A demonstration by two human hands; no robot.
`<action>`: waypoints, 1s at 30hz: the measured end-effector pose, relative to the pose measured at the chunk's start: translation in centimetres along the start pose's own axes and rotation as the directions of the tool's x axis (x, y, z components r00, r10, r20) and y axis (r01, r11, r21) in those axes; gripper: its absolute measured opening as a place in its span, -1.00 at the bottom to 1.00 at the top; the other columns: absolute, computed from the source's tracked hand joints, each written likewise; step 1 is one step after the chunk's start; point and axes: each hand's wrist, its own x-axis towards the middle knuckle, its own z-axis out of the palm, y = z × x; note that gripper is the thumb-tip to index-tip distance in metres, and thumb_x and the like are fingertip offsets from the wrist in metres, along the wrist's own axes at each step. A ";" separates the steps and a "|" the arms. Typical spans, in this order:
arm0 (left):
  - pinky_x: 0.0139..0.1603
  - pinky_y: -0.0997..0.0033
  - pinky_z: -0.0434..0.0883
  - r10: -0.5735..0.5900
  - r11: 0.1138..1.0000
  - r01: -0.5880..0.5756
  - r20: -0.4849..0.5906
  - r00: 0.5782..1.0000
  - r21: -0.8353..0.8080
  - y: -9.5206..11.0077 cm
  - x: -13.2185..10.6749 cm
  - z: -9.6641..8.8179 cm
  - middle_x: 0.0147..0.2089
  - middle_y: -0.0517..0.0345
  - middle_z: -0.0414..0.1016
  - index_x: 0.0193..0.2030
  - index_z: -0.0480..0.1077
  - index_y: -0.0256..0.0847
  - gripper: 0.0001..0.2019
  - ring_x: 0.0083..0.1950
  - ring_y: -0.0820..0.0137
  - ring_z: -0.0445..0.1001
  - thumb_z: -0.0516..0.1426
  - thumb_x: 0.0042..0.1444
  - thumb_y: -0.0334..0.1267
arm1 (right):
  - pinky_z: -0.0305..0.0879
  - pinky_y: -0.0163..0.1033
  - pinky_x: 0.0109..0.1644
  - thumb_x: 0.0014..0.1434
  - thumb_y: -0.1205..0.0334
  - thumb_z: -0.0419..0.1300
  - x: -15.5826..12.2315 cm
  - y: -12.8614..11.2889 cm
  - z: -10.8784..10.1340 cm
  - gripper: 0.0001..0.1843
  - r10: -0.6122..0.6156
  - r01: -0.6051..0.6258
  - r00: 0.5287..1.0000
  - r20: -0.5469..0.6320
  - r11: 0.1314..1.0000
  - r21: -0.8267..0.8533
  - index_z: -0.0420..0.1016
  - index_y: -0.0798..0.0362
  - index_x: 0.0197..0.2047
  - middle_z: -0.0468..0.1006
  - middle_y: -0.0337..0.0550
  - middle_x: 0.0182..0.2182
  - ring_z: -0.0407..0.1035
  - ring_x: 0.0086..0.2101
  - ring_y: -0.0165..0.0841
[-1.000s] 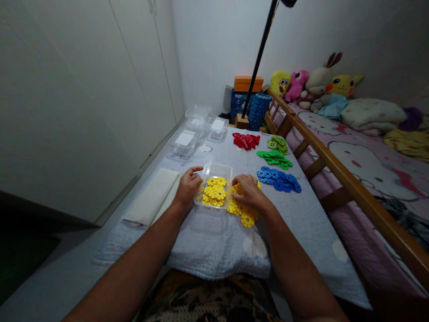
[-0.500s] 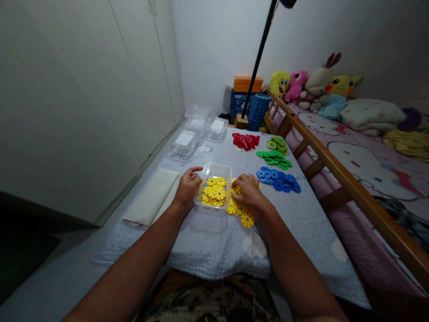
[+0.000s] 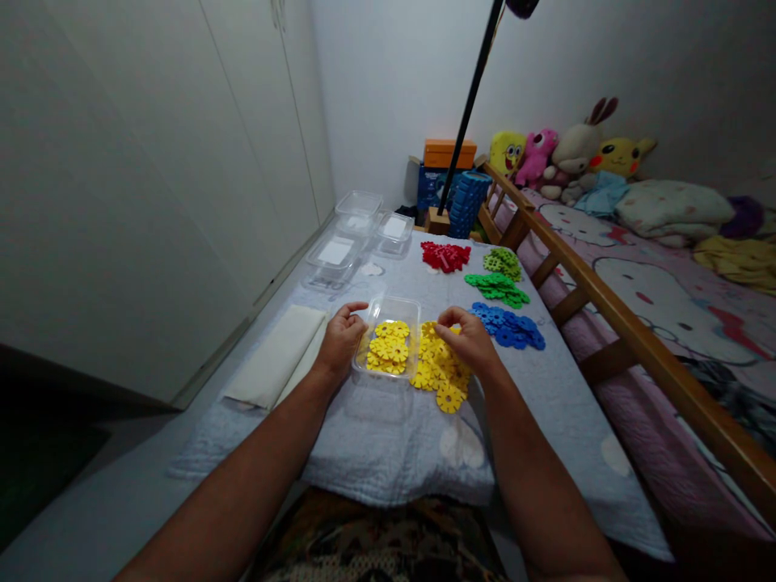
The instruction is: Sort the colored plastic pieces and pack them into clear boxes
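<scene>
1. The left hand (image 3: pixel 341 339) sits at the left side of a clear plastic box (image 3: pixel 395 300), loosely curled with the index finger stretched along the rim; it appears to steady the box, though whether it really grips the wall I cannot tell
2. The box stands upright on the cloth-covered bench (image 3: pixel 561 461), at the near middle, with a small heap of yellow flower-shaped discs (image 3: pixel 388 349) inside
3. The right hand (image 3: pixel 468 338) hangs over the far right part of the yellow disc pile (image 3: pixel 435 364), thumb and index finger brought nearly together; whether a disc is between them I cannot tell
4. That pile lies just right of the box, while a blue disc pile (image 3: pixel 515 327), a green disc pile (image 3: pixel 500 291), a light green disc pile (image 3: pixel 503 260) and a red disc pile (image 3: pixel 447 257) lie farther off, and a folded cream cloth (image 3: pixel 276 352) lies to the left
5. The step in hand looks like gathering yellow discs into the box
6. The next move would seem to call for a sure pinch on a disc, a lift clear of the right rim and a release over the heap, the box kept steady
</scene>
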 end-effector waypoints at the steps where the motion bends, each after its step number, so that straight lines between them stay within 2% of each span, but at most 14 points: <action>1: -0.57 0.52 -0.06 -0.002 1.000 0.002 0.001 1.000 -0.003 0.0 0.0 0.0 -0.59 0.48 0.09 -0.06 0.39 -0.22 -0.56 -0.61 0.57 0.02 0.22 -0.18 -0.28 | 0.32 -0.21 -0.14 0.10 0.12 0.19 0.0 -0.2 0.1 -0.86 -0.010 0.012 0.997 -0.080 1.000 0.019 0.39 -0.01 -0.40 0.51 -0.23 -0.42 0.40 -0.31 -0.30; 3: -0.58 0.52 -0.05 -0.005 1.000 0.005 0.004 1.000 -0.008 0.0 0.0 0.0 -0.59 0.48 0.08 -0.06 0.39 -0.22 -0.56 -0.61 0.57 0.01 0.22 -0.17 -0.28 | 0.32 -0.18 -0.08 0.14 0.08 0.19 -0.1 -0.9 0.5 -0.84 -0.029 0.037 0.981 -0.189 0.999 0.038 0.40 -0.02 -0.35 0.53 -0.21 -0.38 0.40 -0.26 -0.28; 6: -0.58 0.52 -0.05 -0.006 1.000 0.006 0.006 1.000 -0.014 0.0 0.0 0.0 -0.59 0.49 0.08 -0.04 0.39 -0.23 -0.55 -0.61 0.57 0.00 0.22 -0.17 -0.29 | 0.29 -0.12 0.02 0.18 0.11 0.18 -0.3 -1.9 1.6 -0.88 -0.075 0.076 0.973 -0.220 0.997 0.000 0.41 -0.03 -0.30 0.55 -0.18 -0.32 0.40 -0.21 -0.25; 12: -0.58 0.52 -0.06 0.000 1.000 0.000 0.002 1.000 -0.001 -0.1 0.0 0.0 -0.59 0.49 0.08 -0.04 0.39 -0.23 -0.55 -0.61 0.57 0.00 0.21 -0.17 -0.30 | 0.04 0.03 0.29 0.22 0.24 0.21 -0.5 -2.8 3.9 -0.94 -0.120 0.100 0.990 -0.067 0.964 -0.248 0.52 -0.06 -0.27 0.60 -0.16 -0.22 0.35 -0.03 -0.19; 16: -0.58 0.52 -0.05 -0.003 1.000 0.003 0.001 1.000 -0.003 -0.1 0.0 0.0 -0.60 0.49 0.09 -0.05 0.39 -0.23 -0.55 -0.61 0.57 0.00 0.20 -0.17 -0.30 | -0.17 0.18 0.38 0.24 0.27 0.21 -0.2 -2.7 4.5 -0.90 -0.110 0.112 0.994 0.024 0.948 -0.298 0.57 -0.08 -0.25 0.62 -0.16 -0.20 0.33 0.02 -0.17; 21: -0.57 0.53 -0.03 0.000 1.000 0.000 0.003 1.000 -0.008 -0.2 0.0 0.1 -0.59 0.48 0.10 -0.05 0.39 -0.23 -0.56 -0.61 0.57 0.02 0.20 -0.17 -0.30 | -0.33 0.28 0.41 0.26 0.30 0.17 0.0 -2.6 4.7 -0.82 -0.117 0.130 0.991 0.059 0.929 -0.348 0.61 -0.12 -0.23 0.64 -0.15 -0.17 0.32 0.08 -0.14; 24: -0.56 0.53 -0.02 0.005 1.000 -0.005 0.008 1.000 -0.007 -0.2 0.0 0.0 -0.59 0.48 0.09 -0.05 0.39 -0.23 -0.56 -0.60 0.56 0.02 0.20 -0.16 -0.31 | -0.36 0.31 0.40 0.28 0.29 0.15 0.0 -2.4 4.7 -0.79 -0.132 0.149 0.989 0.073 0.918 -0.367 0.62 -0.13 -0.19 0.67 -0.16 -0.12 0.30 0.11 -0.12; 26: -0.56 0.53 -0.03 0.008 1.000 -0.008 0.007 1.000 -0.003 -0.2 0.0 0.0 -0.59 0.47 0.09 -0.04 0.39 -0.23 -0.56 -0.60 0.57 0.01 0.20 -0.16 -0.31 | -0.34 0.30 0.40 0.28 0.26 0.16 -0.1 -2.2 4.5 -0.81 -0.143 0.157 0.988 0.065 0.914 -0.374 0.62 -0.13 -0.18 0.66 -0.18 -0.02 0.25 0.16 -0.09; 30: -0.56 0.53 -0.04 0.010 1.000 -0.010 0.004 1.000 0.001 -0.1 -0.1 0.0 -0.59 0.47 0.09 -0.04 0.40 -0.24 -0.56 -0.60 0.57 0.01 0.20 -0.15 -0.31 | -0.21 0.19 0.38 0.30 0.23 0.12 0.1 -1.7 3.7 -0.78 -0.141 0.120 0.990 -0.027 0.917 -0.381 0.62 -0.10 -0.15 0.57 -0.16 0.14 0.18 0.20 -0.10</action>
